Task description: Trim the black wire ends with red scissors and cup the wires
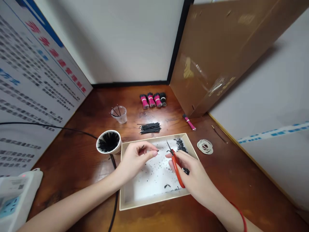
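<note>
While both hands work above it, the white-lined tray [154, 203] sits at the centre of the wooden surface [72, 174], its near edge toward the person. The right hand [193, 172] is closed around the snips [177, 170], whose orange handles run down across the tray and whose dark blades point up and away, open just slightly. The left hand [136, 158] hangs over the tray's left half with its fingertips drawn together; whether they pinch a scrap of wire is too small to tell.

Black clippings [180, 145] lie heaped in the tray's far corner, with a smaller heap [185, 171] under the right hand and fine bits scattered across the white lining.

Just left of the tray stands a paper cup [108, 141] packed with black wires, and beyond it a clear plastic cup [118, 114] holds a few more. A loose black bundle [149, 128] lies just past the far edge. Further back, four bundles [152, 100] with pink sleeves stand in a row, and a single pink-wrapped bundle [189, 122] lies off the tray's far right corner. Right of the tray lies a coil of rubber bands [205, 146], with a stray wire [219, 133] beyond it. Well left of the tray, a black cable [48, 125] runs past a white power strip [14, 196].
</note>
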Tool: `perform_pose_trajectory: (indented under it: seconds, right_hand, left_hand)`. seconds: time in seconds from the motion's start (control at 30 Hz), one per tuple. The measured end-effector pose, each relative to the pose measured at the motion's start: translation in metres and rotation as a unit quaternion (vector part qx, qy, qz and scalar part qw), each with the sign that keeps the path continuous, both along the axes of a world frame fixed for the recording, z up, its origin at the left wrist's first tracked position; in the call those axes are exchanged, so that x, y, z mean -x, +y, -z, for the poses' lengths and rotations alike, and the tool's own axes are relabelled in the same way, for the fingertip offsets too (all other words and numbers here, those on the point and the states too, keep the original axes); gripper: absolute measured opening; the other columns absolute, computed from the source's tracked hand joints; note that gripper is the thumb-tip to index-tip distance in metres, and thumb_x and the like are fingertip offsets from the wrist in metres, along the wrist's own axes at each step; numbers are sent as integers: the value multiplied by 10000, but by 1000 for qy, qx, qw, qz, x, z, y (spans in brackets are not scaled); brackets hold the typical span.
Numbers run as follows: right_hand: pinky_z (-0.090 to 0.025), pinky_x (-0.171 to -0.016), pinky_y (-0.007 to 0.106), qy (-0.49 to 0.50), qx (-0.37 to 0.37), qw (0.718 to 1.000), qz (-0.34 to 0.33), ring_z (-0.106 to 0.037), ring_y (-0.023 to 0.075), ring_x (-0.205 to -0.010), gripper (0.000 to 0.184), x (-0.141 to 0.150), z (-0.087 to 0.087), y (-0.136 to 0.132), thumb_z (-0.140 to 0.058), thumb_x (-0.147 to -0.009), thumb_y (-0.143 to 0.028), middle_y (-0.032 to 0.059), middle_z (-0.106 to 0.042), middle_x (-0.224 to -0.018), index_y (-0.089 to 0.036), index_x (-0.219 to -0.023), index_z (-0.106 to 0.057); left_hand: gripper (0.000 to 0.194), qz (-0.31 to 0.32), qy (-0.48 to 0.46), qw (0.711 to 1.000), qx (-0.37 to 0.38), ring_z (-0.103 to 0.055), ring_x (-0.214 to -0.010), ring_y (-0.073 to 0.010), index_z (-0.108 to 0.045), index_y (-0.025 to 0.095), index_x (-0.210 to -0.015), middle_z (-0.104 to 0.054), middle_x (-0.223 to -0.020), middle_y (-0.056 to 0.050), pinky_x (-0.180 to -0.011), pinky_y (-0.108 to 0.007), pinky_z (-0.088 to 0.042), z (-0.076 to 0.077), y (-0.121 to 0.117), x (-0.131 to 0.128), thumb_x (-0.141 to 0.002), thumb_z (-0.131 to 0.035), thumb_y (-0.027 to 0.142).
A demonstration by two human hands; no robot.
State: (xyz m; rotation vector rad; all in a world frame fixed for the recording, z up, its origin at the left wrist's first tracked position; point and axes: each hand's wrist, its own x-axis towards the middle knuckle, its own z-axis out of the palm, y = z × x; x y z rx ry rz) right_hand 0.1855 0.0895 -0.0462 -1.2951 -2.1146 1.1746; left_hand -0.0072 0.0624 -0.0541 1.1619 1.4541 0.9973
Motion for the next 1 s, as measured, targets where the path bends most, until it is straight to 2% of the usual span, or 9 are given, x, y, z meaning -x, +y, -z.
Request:
perform_pose_trajectory:
  seconds: [0.1,0.23,0.33,0.57,0.7,0.83,0.9,1.0]
  right_hand:
    - [-476,-605,264,36,24,997,57,-590,176,-695,296,-1,8,3,-493,-890,-422,22,-579,-695,-193,-724,-580]
    - [-473,-551,268,50,-9,994,93,-614,187,-669,322,-1,17,8,-451,-905,-441,43,-631,-714,-184,-790,-608]
    - [-483,-594,289,56,-33,993,101,-613,188,-682,299,-1,20,8,-479,-896,-425,58,-654,-782,-173,-842,-629]
    - [-489,-682,311,64,-84,991,78,-580,172,-714,222,-3,15,3,-486,-893,-354,55,-593,-843,-172,-882,-613]
    - [-480,-702,317,52,-114,991,50,-554,173,-741,82,-4,7,-3,-523,-830,-216,45,-557,-850,-185,-823,-598]
    - [-477,-636,303,41,-110,993,26,-542,162,-673,83,-10,6,-1,-557,-774,-145,18,-569,-755,-196,-753,-619]
    - [-489,-620,301,42,-97,994,20,-563,160,-656,70,-14,7,2,-605,-769,-171,13,-608,-742,-200,-804,-659]
    - [-536,-684,313,63,-77,994,40,-636,169,-725,200,-19,8,5,-647,-771,-216,34,-692,-847,-199,-968,-674]
  left_hand:
    - [114,18,44,998,-37,-545,-679,-143,-699,148,-779,-695,-777,-46,-639,-263,-402,0,0,-5,-779,-650,250]
    - [78,34,79,993,-76,-585,-693,-156,-688,157,-751,-716,-759,-37,-640,-264,-411,-3,-3,-14,-786,-634,201]
    - [94,14,112,988,-105,-562,-684,-156,-678,166,-736,-716,-763,-29,-659,-276,-406,-4,-6,-19,-800,-610,174]
    - [86,-32,136,978,-157,-576,-715,-163,-679,174,-764,-721,-794,-29,-685,-282,-426,2,-5,-15,-822,-617,186]
    - [78,-55,136,974,-170,-584,-690,-160,-696,174,-788,-728,-791,-37,-653,-276,-431,3,-8,-14,-820,-637,215]
    - [66,-71,145,970,-181,-568,-656,-149,-707,178,-793,-726,-778,-34,-616,-265,-426,3,-11,-15,-806,-666,229]
    - [61,-74,167,963,-196,-554,-643,-142,-706,181,-808,-723,-779,-30,-599,-259,-419,2,-12,-15,-814,-661,223]
    - [48,-71,205,952,-216,-529,-644,-140,-692,189,-806,-709,-757,-15,-600,-260,-410,1,-13,-15,-826,-650,199]
